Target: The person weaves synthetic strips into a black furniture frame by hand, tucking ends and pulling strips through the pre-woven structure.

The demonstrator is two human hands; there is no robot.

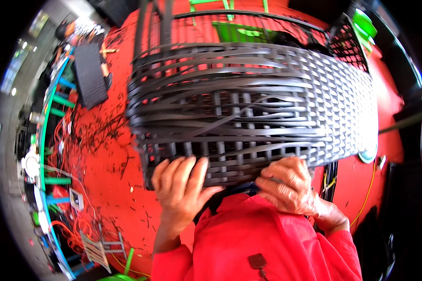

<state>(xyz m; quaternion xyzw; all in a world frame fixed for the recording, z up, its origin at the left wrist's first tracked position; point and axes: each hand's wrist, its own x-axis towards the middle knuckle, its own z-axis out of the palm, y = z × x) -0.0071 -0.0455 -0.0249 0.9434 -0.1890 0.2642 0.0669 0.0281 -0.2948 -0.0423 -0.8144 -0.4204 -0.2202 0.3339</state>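
Observation:
A large piece of dark grey wicker furniture (347, 93) stands right before me, tightly woven on its right side. On its left, long loose plastic strips (220, 89) run across an open lattice, some crossing at a slant. My left hand (180, 189) hooks its fingers over the near left edge, fingertips on the lattice and thumb stretched along the edge. At the near edge further right, my right hand (288, 185) is closed, its fingers curled against the weave. Whatever lies inside those fingers is hidden.
Strip scraps (103, 131) litter the red floor (112, 182). At the far left another person (82, 30) is beside a dark woven panel (90, 75). A folding stool (96, 253) and orange cable (75, 234) lie lower left. Green chairs (363, 25) stand far right.

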